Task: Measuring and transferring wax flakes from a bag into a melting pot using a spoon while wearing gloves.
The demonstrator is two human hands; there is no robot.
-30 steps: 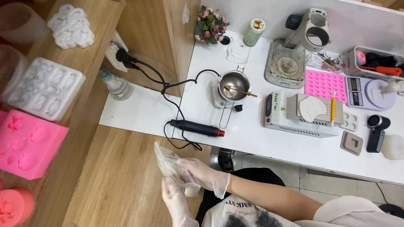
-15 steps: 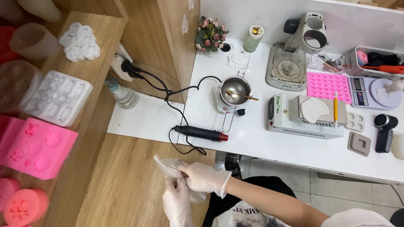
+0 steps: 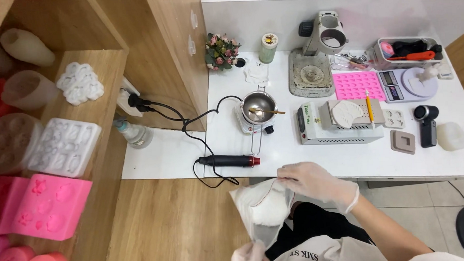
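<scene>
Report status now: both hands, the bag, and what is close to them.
Right hand gloved, pinching the top of the clear bag of white powder. Left hand gloved, gripping its bottom corner. Heat gun lies on the white table just above.

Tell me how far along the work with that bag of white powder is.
Early. Looks done: both hands gloved and a metal pot with a spoon set on its small heater. In hand: the right hand grips the top of the clear bag, the left hand its bottom. Left: the powder remains bagged.
</scene>
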